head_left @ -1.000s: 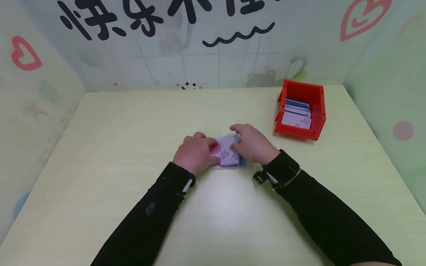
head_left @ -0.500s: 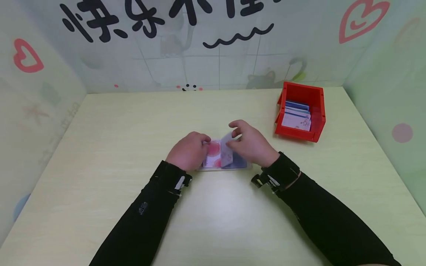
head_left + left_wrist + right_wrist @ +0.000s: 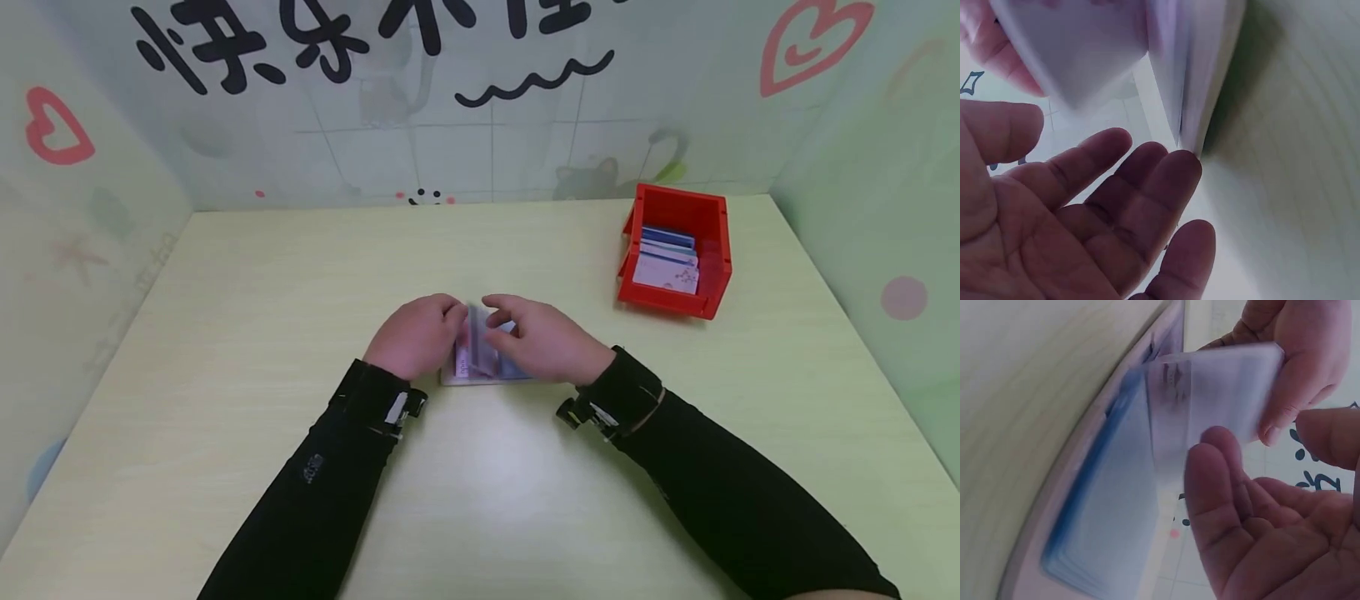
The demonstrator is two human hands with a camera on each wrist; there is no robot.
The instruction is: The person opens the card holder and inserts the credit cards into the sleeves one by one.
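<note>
A small card holder [image 3: 517,367] with clear plastic pages lies open on the table between both hands. One see-through page [image 3: 482,346] stands raised, part-way over, and looks blurred in the right wrist view. My left hand [image 3: 414,340] is at the holder's left side; in the left wrist view its fingertips [image 3: 1182,169] meet the holder's edge and the fingers are loosely extended. My right hand [image 3: 551,342] is beside the raised page, its fingertips [image 3: 1207,462] close against it and its thumb apart. Bluish pages [image 3: 1110,512] lie stacked on the holder's right side.
A red bin [image 3: 712,242] holding several upright cards [image 3: 666,271] stands at the back right of the pale wooden table [image 3: 300,267]. Printed wall panels enclose the table at the back and both sides.
The right hand has moved left, and the page has swung up and leftward from the right side. The left hand has drawn back slightly to the left, off the pink card.
</note>
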